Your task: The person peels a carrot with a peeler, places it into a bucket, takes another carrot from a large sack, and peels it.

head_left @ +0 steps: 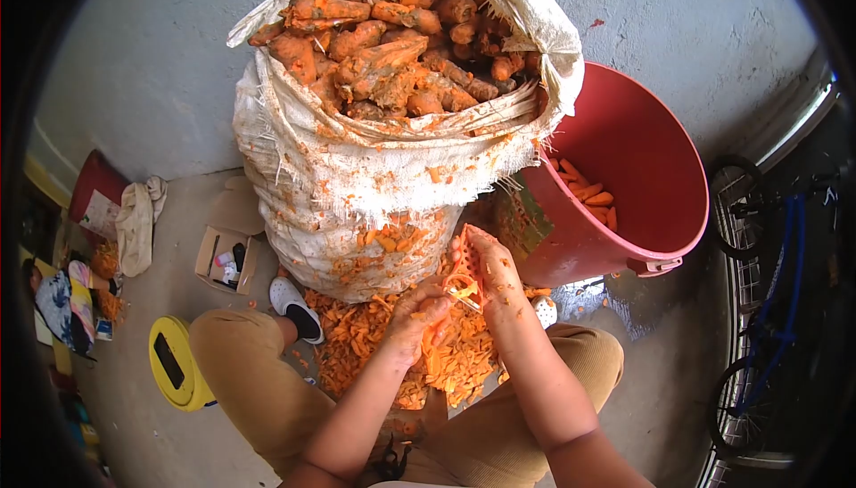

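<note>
Above the pile of orange peelings (357, 336), my two hands are close together. The fingers of my right hand (497, 278) are closed round an orange-red peeler (465, 259) with a perforated handle, its blade end toward my other hand. My left hand (415, 317) is closed on a carrot (436, 336), mostly hidden by the fingers and hanging peel. Just beyond my hands stands a large white woven sack (339, 185), its top rolled open and full of unpeeled carrots (383, 60). At its right, a red bucket (642, 167) holds several peeled carrots (588, 192).
My bent legs flank the peelings. Left of the sack is an open cardboard box (217, 260) with small items; a yellow round object (178, 365) lies nearer. A red container (96, 194) with a cloth (138, 220) stands far left, a bicycle (776, 310) far right.
</note>
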`<state>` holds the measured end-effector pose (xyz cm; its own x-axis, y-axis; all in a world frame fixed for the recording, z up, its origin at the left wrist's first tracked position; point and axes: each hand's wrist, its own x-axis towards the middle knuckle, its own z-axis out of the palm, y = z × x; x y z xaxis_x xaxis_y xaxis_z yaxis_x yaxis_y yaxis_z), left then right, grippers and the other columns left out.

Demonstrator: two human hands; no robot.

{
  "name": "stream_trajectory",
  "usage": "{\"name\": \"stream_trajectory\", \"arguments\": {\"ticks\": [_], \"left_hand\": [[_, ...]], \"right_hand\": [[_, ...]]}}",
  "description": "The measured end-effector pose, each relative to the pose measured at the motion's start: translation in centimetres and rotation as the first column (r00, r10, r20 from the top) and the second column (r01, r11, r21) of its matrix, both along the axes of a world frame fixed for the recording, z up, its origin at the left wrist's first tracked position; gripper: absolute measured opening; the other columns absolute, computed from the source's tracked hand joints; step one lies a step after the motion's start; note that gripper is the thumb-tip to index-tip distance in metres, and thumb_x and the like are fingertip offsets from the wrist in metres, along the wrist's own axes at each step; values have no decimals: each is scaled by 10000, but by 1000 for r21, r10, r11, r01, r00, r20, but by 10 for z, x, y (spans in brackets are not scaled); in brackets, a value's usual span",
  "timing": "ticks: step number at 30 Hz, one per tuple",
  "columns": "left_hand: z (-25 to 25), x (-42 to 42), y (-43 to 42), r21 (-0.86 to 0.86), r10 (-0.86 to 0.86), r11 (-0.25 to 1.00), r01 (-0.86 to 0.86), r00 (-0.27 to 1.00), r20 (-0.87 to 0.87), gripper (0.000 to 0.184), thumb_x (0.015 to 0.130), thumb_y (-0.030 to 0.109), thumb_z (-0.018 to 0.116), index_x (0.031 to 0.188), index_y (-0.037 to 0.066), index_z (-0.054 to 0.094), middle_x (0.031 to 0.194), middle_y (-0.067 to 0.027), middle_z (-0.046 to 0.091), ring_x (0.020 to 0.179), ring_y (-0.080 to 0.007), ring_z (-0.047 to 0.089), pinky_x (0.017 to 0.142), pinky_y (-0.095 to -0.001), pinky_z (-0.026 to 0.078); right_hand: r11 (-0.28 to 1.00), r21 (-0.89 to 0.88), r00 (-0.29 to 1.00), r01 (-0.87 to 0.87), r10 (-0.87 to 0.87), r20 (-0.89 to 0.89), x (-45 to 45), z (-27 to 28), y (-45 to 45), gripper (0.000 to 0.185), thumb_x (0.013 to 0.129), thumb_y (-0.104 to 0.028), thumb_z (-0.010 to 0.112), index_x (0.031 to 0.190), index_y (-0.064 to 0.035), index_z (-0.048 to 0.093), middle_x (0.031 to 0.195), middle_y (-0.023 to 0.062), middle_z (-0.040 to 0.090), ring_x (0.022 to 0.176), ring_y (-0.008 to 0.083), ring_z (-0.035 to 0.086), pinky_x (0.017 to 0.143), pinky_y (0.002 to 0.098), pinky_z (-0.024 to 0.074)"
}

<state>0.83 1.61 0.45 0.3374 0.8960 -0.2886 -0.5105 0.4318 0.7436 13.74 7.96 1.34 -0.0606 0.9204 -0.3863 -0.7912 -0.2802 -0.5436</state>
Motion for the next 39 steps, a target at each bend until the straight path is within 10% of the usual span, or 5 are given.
{"name": "stream_trajectory", "arguments": {"ticks": [19,29,39], "left_hand": [[2,5,-2,-112,-44,991,68,978,205,324,742,202,598,1015,56,504,684,-14,472,521,-81,442,377,-174,333],[9,6,-1,-153,55,987,-41,995,88,324,762,171,562,1059,65,486,697,-7,466,520,-78,430,390,-177,330],[5,9,0,-23,-98,995,101,987,129,377,741,225,605,1074,86,497,647,14,423,518,-80,423,401,-185,323]], "right_hand": [[1000,1,995,-28,28,99,1,0,-1,90,852,-119,399,889,-39,418,648,95,534,516,161,519,454,256,441],[935,192,891,298,-344,296,16,18,8,117,848,-115,437,881,-11,393,608,112,529,467,171,521,403,252,424],[987,47,967,151,-157,202,10,15,3,119,854,-130,425,860,-11,416,620,110,539,470,162,519,420,242,431]]}}
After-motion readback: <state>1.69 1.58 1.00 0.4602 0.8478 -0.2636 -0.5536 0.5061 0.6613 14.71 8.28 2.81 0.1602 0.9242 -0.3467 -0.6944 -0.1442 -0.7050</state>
